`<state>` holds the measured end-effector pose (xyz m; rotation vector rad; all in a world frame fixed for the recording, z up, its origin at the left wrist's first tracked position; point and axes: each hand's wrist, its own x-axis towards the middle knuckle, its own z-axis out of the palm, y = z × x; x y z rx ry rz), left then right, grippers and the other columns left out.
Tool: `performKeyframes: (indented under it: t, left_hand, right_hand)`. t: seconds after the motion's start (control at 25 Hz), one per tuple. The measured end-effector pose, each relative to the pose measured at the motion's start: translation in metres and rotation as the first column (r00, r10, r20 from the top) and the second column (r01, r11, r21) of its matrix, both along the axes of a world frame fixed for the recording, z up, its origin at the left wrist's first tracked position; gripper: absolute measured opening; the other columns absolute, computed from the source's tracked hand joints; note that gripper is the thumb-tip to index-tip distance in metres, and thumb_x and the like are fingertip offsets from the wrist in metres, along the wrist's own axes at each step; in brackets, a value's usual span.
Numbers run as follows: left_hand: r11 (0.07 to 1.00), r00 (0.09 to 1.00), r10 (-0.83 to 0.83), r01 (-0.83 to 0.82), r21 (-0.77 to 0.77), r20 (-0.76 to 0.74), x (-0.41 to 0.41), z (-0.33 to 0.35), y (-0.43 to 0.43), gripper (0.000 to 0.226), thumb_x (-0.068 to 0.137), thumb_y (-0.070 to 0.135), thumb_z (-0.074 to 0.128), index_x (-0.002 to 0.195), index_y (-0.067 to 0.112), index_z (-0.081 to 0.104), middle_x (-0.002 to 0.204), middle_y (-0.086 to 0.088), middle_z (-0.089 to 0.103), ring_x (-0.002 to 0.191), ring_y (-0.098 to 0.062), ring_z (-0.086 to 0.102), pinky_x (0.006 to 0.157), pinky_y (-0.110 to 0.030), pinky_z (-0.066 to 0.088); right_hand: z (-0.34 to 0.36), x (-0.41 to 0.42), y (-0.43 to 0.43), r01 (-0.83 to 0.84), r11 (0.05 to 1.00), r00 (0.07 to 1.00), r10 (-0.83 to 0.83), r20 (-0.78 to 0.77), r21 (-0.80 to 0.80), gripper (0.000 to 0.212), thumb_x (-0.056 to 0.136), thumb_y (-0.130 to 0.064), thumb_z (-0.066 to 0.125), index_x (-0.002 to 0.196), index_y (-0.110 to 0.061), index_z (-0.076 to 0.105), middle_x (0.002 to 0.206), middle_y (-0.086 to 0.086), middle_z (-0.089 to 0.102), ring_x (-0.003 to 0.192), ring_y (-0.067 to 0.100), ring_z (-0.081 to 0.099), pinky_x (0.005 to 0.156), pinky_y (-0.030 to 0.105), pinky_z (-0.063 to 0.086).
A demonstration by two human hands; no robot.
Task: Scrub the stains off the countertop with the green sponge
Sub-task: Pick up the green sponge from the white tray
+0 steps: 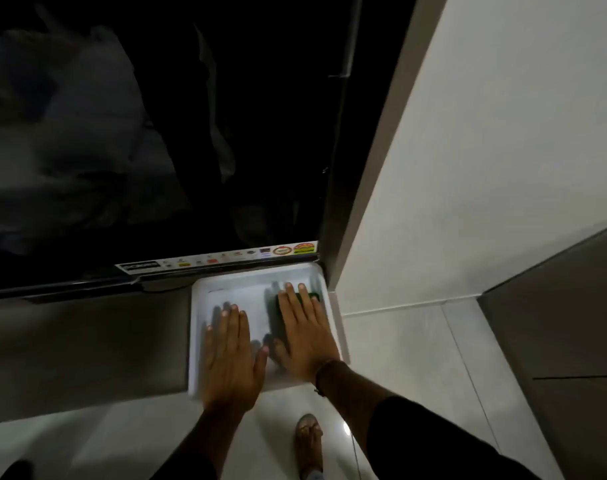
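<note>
A small white countertop point(246, 289) sits in the corner below a dark glossy appliance. The green sponge point(278, 318) lies on its right half, mostly hidden under my right hand point(304, 332), which presses flat on it with fingers stretched forward. My left hand point(231, 355) rests palm down on the left half of the countertop, fingers slightly apart, holding nothing. No stains are clear to see in the dim light.
A black glossy appliance front point(156, 150) with a sticker strip point(226, 259) rises behind the countertop. A white wall point(485, 150) stands on the right, a brown cabinet point(572, 323) further right. My sandalled foot point(308, 441) stands on the pale tiled floor point(399, 358).
</note>
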<state>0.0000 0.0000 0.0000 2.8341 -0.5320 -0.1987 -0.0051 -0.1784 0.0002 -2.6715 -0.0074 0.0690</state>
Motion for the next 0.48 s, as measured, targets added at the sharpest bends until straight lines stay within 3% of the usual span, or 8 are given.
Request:
performKeyframes:
  t: [0.2,0.28,0.4,0.48]
  left_hand:
    - [1.000,0.999,0.026,-0.026,0.003,-0.038,0.013,-0.011,0.005,0.079,0.106,0.057,0.021,0.165,0.005,0.014,0.175,-0.022,0.007,0.162,-0.035,-0.001,0.128,-0.065,0.018]
    - [1.000,0.999,0.009,-0.009,-0.009,-0.039,0.012,-0.016,0.007,0.082,0.105,0.062,0.016,0.164,0.005,0.017,0.175,-0.022,0.010,0.162,-0.036,0.002,0.129,-0.064,0.018]
    - [1.000,1.000,-0.005,0.004,-0.014,-0.019,0.014,-0.019,0.010,0.083,0.105,0.064,0.021,0.164,0.005,0.019,0.174,-0.022,0.012,0.162,-0.036,0.004,0.129,-0.063,0.016]
    - [1.000,1.000,-0.019,0.019,0.009,-0.019,0.014,-0.017,0.008,0.084,0.104,0.064,0.023,0.164,0.005,0.020,0.174,-0.022,0.013,0.162,-0.037,0.005,0.129,-0.062,0.016]
  right_hand:
    - [-0.017,0.025,-0.003,-0.052,0.987,0.976,0.018,-0.218,-0.152,0.108,0.088,-0.054,0.058,0.163,-0.020,-0.011,0.172,0.008,-0.018,0.156,0.032,-0.022,0.127,0.056,-0.005]
    - [-0.024,0.022,-0.001,-0.071,0.983,0.966,0.026,-0.258,-0.168,0.108,0.088,-0.042,0.062,0.163,-0.021,-0.012,0.173,0.008,-0.018,0.156,0.033,-0.024,0.127,0.059,-0.001]
    - [-0.030,0.023,-0.002,-0.040,0.984,0.974,0.000,-0.226,-0.174,0.088,0.102,-0.020,0.052,0.163,-0.018,-0.012,0.173,0.008,-0.016,0.156,0.034,-0.023,0.128,0.057,0.000]
    - [-0.031,0.021,-0.001,-0.047,0.978,0.981,0.007,-0.195,-0.202,0.077,0.109,-0.020,0.043,0.163,-0.015,-0.012,0.174,0.010,-0.013,0.157,0.034,-0.019,0.128,0.054,-0.001]
